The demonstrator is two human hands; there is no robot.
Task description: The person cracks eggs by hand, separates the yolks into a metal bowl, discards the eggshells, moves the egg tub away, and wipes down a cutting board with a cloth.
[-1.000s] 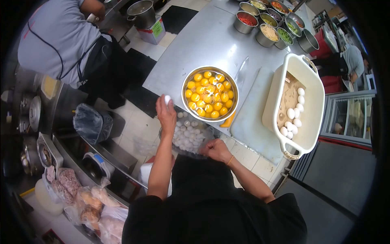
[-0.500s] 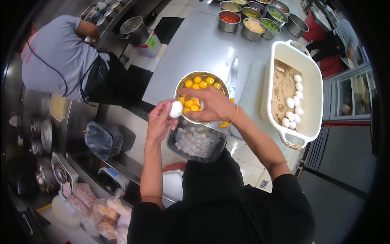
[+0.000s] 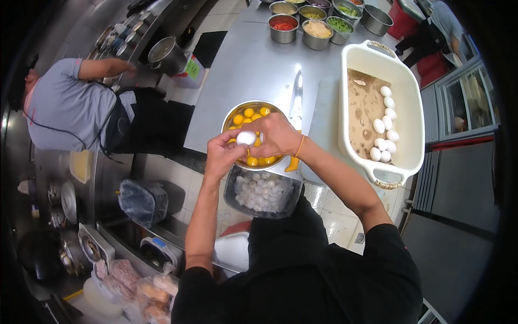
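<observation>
My left hand (image 3: pixel 222 154) is closed around a white egg (image 3: pixel 246 138) above the bowl. Curled over the bowl's right side, my right hand (image 3: pixel 276 136) has its fingers at the same egg; its palm side is hidden. Below both hands, the metal bowl (image 3: pixel 229 120) holds many yellow yolks (image 3: pixel 252 161) and clear liquid. A knife (image 3: pixel 296 102) with a yellow handle lies on the table just right of the bowl. Under the table edge stands a dark bin (image 3: pixel 232 202) lined with plastic and filled with pale eggshells (image 3: pixel 261 191).
On the right, a cream tub (image 3: pixel 347 116) holds several white eggs (image 3: pixel 379 126) on wet cardboard. Metal containers of chopped food (image 3: pixel 284 27) line the table's (image 3: pixel 243 65) far end. A person in grey (image 3: pixel 70 105) works at the left; another (image 3: pixel 443 32) stands far right.
My left hand has brought the egg inward over the bowl, and my right hand's fingers have come up out of the bowl to it. The person at left has stretched an arm forward.
</observation>
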